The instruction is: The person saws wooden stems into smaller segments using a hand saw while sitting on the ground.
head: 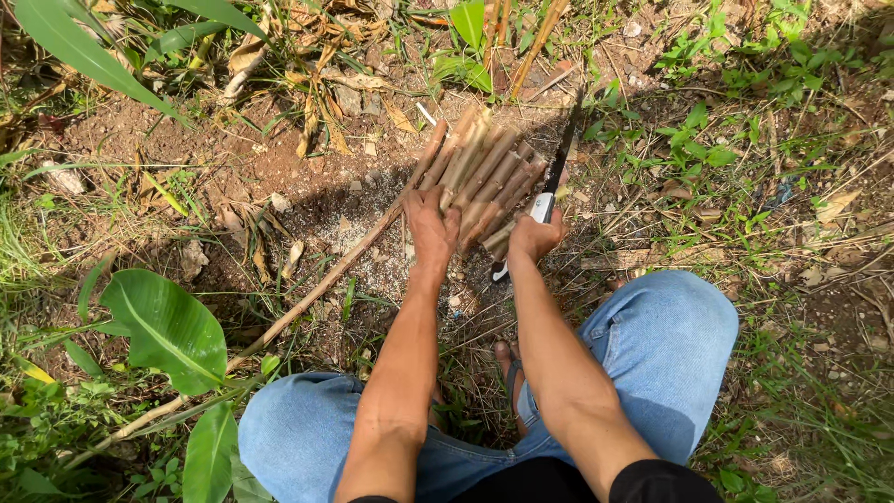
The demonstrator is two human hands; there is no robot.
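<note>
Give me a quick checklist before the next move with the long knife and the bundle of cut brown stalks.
1. Left hand steadying the bundle of cut brown stalks: ok, it rests on the near ends.
2. Right hand gripping the long dark-bladed knife: ok.
3. Blade clear of the left hand: ok, it lies along the bundle's far side.
4. Sandalled foot away from the blade: ok.
5. Edge sharpness: cannot tell.
</note>
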